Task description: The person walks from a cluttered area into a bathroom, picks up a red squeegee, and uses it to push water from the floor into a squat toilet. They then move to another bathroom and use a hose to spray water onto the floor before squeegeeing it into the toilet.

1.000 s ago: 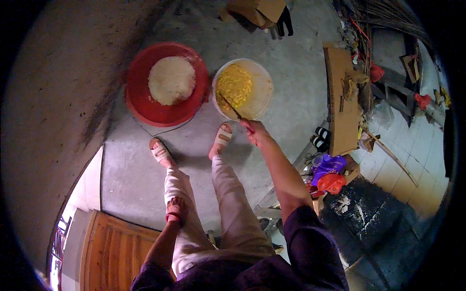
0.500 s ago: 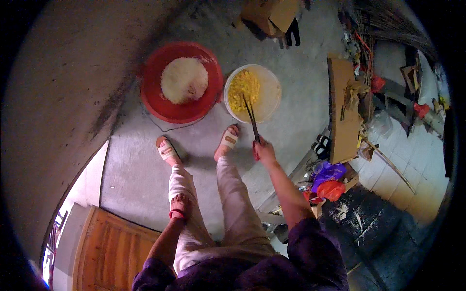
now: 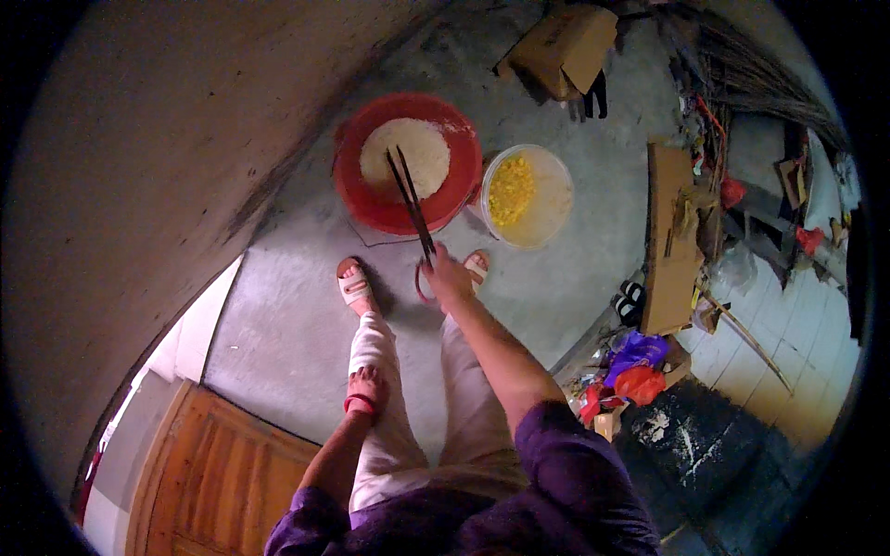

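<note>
My right hand [image 3: 450,280] is closed on the red loop handles of long dark tongs [image 3: 418,219]. Their slim jaws stand a little apart over a red basin [image 3: 464,181], above the pale powdery or grainy heap [image 3: 428,148] inside it. Whether the tips touch the heap, I cannot tell. Just right of the basin is a white bucket [image 3: 552,208] holding small yellow pieces [image 3: 512,192]. My left hand [image 3: 367,386], a red band around its wrist, rests on my left leg near the knee with its fingers laid over the trousers.
A rough wall [image 3: 167,130] rises along the left. A wooden door panel [image 3: 218,473] is at lower left. A cardboard box [image 3: 561,51] lies at the back. Flattened cardboard [image 3: 669,241], purple and red bags [image 3: 640,385] and sticks [image 3: 751,338] clutter the right side.
My right hand has carried the tongs leftward from the bucket of yellow pieces to over the red basin. My left hand stays on my leg. The view has shifted slightly.
</note>
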Available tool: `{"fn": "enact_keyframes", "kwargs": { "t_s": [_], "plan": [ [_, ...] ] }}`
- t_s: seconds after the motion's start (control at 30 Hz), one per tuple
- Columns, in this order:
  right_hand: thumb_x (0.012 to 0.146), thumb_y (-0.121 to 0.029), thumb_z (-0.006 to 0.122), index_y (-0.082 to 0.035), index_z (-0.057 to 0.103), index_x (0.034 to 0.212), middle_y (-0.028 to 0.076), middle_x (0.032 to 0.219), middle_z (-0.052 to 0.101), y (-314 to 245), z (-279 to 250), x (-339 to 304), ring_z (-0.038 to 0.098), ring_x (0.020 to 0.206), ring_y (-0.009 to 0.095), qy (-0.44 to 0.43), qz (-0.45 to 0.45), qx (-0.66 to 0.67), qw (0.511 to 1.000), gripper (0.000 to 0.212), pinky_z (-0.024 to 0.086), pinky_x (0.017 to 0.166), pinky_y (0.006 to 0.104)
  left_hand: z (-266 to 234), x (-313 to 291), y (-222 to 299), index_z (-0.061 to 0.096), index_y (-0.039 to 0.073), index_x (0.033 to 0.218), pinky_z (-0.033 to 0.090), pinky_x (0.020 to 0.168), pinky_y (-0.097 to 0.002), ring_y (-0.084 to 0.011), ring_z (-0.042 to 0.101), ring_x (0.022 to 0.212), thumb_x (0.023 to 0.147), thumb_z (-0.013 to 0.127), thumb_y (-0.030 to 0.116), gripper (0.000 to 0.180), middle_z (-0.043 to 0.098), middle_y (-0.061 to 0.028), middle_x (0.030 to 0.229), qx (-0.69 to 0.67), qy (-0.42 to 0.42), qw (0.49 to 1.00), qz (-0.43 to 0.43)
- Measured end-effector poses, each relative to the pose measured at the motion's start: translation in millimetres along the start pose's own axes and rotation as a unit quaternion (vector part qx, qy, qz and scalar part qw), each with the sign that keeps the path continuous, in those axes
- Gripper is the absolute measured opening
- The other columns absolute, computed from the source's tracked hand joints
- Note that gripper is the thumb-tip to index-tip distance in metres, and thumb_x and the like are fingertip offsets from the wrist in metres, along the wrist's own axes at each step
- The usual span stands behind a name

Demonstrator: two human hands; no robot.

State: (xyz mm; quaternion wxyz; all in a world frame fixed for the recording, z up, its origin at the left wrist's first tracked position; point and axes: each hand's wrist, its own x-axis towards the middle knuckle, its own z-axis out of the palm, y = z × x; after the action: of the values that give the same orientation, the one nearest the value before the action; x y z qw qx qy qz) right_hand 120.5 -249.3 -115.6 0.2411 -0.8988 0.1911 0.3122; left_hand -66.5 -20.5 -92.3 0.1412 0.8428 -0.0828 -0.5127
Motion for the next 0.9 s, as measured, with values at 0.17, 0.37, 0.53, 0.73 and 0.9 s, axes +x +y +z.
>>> {"fn": "enact_keyframes", "kwargs": {
  "t_s": [0.17,0.37,0.53,0.73,0.9],
  "plan": [
    [0.073,-0.025,0.056,-0.003,0.043,0.110,0.018,0.093,0.054,4.5,12.9,22.6,0.052,0.087,0.033,0.088,-0.148,-0.082,0.982,0.045,0.043,0.073,0.0403,-38.6,-12.9,-1.2,0.056,0.009,0.091,0.036,0.084,-0.0381,-0.0249,0.048,0.096,0.075,0.045,0.026,0.025,0.053,-0.0091,0.100,0.017,-0.036,0.999,-0.004],
    [0.070,-0.020,0.056,-0.002,0.054,0.092,0.021,0.091,0.054,73.1,11.9,-103.2,0.050,0.089,0.035,-0.001,-0.043,-0.007,0.999,0.028,0.041,0.078,0.0406,-35.5,-39.0,-35.0,0.058,0.012,0.086,0.036,0.082,-0.0366,-0.0228,0.049,0.093,0.073,0.047,0.024,0.021,0.054,-0.0063,0.095,0.054,0.076,0.995,0.020],
    [0.069,-0.021,0.052,-0.003,0.058,0.081,0.017,0.088,0.057,193.9,27.5,-222.7,0.053,0.085,0.033,-0.058,0.048,-0.099,0.992,0.023,0.043,0.076,0.0410,-48.0,-90.3,-79.4,0.058,0.013,0.090,0.034,0.084,-0.0379,-0.0222,0.046,0.097,0.073,0.045,0.021,0.023,0.051,-0.0067,0.098,0.099,0.054,0.988,-0.110],
    [0.069,-0.020,0.048,-0.006,0.062,0.074,0.016,0.082,0.059,213.7,1.0,-242.3,0.055,0.074,0.034,-0.250,-0.006,-0.210,0.945,0.021,0.045,0.069,0.0396,-45.7,-216.4,-97.7,0.058,0.014,0.095,0.033,0.086,-0.0401,-0.0238,0.040,0.104,0.078,0.043,0.022,0.025,0.045,-0.0087,0.108,-0.006,0.104,0.946,-0.308],
    [0.069,-0.022,0.047,-0.008,0.061,0.067,0.013,0.070,0.059,174.6,-20.4,-201.5,0.056,0.066,0.031,-0.126,-0.111,-0.141,0.976,0.020,0.044,0.062,0.0392,32.2,-284.7,-82.4,0.057,0.021,0.103,0.033,0.089,-0.0424,-0.0239,0.039,0.110,0.075,0.048,0.029,0.030,0.045,-0.0079,0.114,-0.109,0.086,0.914,-0.381]
  ]
}}
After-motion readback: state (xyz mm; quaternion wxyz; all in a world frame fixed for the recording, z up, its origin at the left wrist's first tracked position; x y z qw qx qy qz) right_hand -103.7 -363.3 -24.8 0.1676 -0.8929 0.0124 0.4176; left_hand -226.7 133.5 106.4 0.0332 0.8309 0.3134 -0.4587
